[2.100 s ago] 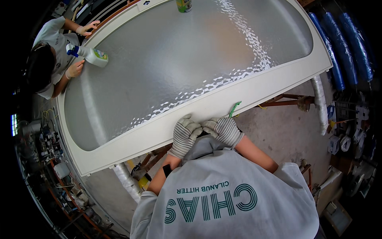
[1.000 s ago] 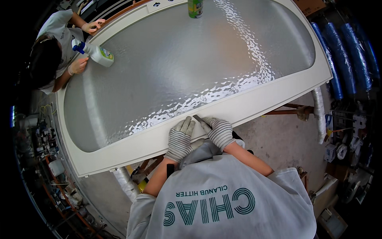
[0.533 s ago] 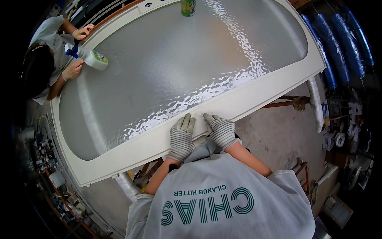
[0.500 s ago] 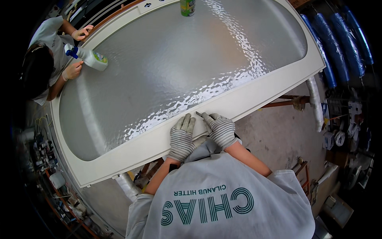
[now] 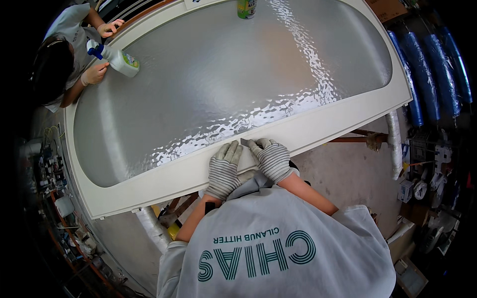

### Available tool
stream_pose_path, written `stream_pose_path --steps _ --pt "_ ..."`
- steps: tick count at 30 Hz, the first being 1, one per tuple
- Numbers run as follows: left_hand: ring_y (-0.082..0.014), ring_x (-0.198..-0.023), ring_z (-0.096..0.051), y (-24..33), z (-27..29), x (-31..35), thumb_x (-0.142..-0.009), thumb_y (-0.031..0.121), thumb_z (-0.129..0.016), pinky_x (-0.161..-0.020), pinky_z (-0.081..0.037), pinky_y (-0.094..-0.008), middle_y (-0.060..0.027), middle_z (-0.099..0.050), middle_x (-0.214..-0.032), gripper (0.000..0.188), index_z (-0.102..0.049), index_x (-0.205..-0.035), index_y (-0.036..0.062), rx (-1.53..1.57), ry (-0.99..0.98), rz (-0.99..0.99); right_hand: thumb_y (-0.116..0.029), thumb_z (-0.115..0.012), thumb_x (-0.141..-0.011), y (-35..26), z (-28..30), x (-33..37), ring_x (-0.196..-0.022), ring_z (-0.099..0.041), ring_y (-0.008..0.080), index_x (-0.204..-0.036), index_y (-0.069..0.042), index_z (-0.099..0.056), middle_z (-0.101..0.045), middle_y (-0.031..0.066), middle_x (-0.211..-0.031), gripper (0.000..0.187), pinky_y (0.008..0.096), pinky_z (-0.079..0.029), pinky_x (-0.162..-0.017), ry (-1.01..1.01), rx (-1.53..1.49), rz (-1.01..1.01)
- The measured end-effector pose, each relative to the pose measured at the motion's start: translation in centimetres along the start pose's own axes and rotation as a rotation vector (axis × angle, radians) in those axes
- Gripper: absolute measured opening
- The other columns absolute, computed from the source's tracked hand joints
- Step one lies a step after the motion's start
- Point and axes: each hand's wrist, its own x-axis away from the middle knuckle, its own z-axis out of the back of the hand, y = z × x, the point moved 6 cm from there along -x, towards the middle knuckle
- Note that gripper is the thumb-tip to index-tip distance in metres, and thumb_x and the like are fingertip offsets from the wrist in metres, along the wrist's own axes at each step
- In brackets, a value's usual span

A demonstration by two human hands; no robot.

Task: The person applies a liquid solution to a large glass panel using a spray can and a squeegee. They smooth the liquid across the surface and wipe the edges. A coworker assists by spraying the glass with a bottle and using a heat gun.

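A large white-framed panel point(image 5: 348, 113) lies flat before me, with rippled frosted glass point(image 5: 198, 74) set into it. My left hand point(image 5: 224, 166), in a grey striped glove, rests on the near frame rail with its fingers stretched out. Just to its right, my right hand point(image 5: 271, 158), gloved alike, pinches a small thin metal blade point(image 5: 244, 142). The tip of that blade points toward the left hand's fingertips, close to the glass's near edge. Whether it touches the frame, I cannot tell.
Across the panel at the far left, a co-worker's hand point(image 5: 94, 73) is beside a white spray bottle point(image 5: 121, 62) with a blue head. A green can point(image 5: 246, 9) stands on the glass's far side. Blue film-wrapped rolls point(image 5: 417, 74) hang at right. Wrapped supports point(image 5: 153, 229) hold the panel up.
My view has turned slightly, shifting the panel in the picture. Both hands stay at the near rail; the blade remains in my right hand, with more of it showing.
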Motion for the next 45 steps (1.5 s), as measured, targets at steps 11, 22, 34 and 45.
stream_pose_path --steps 11,22,34,45 --pt "-0.039 -0.12 -0.051 4.1 -1.4 -4.0 -0.064 0.048 -0.077 -0.101 -0.041 -0.049 -0.0184 -0.055 -0.132 0.081 -0.055 -0.126 0.0008 0.052 -0.025 -0.003 -0.024 -0.064 -0.086 5.7 3.3 1.4 -0.076 -0.066 0.0267 -0.117 -0.015 -0.068 -0.066 0.0086 -0.095 0.032 0.0392 -0.054 -0.063 0.002 -0.105 -0.084" --pt "-0.0408 -0.118 -0.052 3.0 -0.5 -2.1 -0.075 0.03 -0.071 -0.1 -0.042 -0.0497 -0.024 -0.055 -0.127 0.063 -0.052 -0.126 -0.0019 0.011 0.156 0.076 -0.018 -0.067 -0.084 7.6 4.5 1.7 -0.073 -0.065 0.0274 -0.113 -0.013 -0.069 -0.066 0.0091 -0.093 0.03 0.0392 -0.053 -0.063 0.114 -0.232 -0.04" --pt "-0.0355 -0.113 -0.057 6.1 1.1 -7.1 -0.079 0.017 -0.067 -0.096 -0.046 -0.0442 -0.0178 -0.06 -0.121 0.04 -0.061 -0.116 0.0028 0.201 0.079 -0.204 -0.018 -0.057 -0.094 11.8 3.9 2.0 -0.07 -0.068 0.021 -0.112 -0.005 -0.066 -0.07 0.0106 -0.083 0.024 0.0323 -0.054 -0.065 0.057 -0.73 -0.335" --pt "-0.0327 -0.103 -0.055 1.6 -1.4 -8.9 -0.079 0.014 -0.066 -0.091 -0.044 -0.0465 -0.0136 -0.059 -0.11 0.034 -0.061 -0.111 0.0072 0.076 0.097 0.048 -0.02 -0.057 -0.097 13.5 5.2 -2.7 -0.062 -0.053 0.0062 -0.109 0.0 -0.067 -0.067 0.0021 -0.08 0.026 0.0225 -0.047 -0.06 0.023 -0.886 -0.369"
